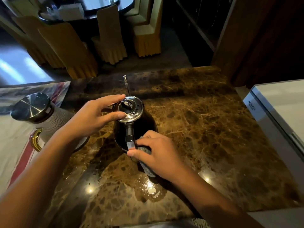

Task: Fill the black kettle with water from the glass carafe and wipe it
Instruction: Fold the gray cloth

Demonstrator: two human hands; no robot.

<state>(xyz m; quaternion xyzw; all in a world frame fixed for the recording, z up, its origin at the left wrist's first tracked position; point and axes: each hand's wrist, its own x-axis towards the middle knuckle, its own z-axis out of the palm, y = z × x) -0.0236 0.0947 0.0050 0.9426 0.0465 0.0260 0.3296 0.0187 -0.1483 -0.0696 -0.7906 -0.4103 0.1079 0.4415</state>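
Standing upright at mid-surface (205, 129), the black kettle (144, 122) carries a perforated chrome lid (134, 110). Left hand (97, 114) pinches the lid rim between thumb and fingertips. Right hand (158, 153), fingers curled, presses a grey cloth (145, 149) against the kettle's near lower side.

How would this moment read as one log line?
left hand: steadying kettle lid | right hand: pressing cloth to black kettle | step: wiping

The left hand (97, 115) is spread with fingertips pinched inward; the right hand (156, 153) is pressed palm-down, fingers curled.
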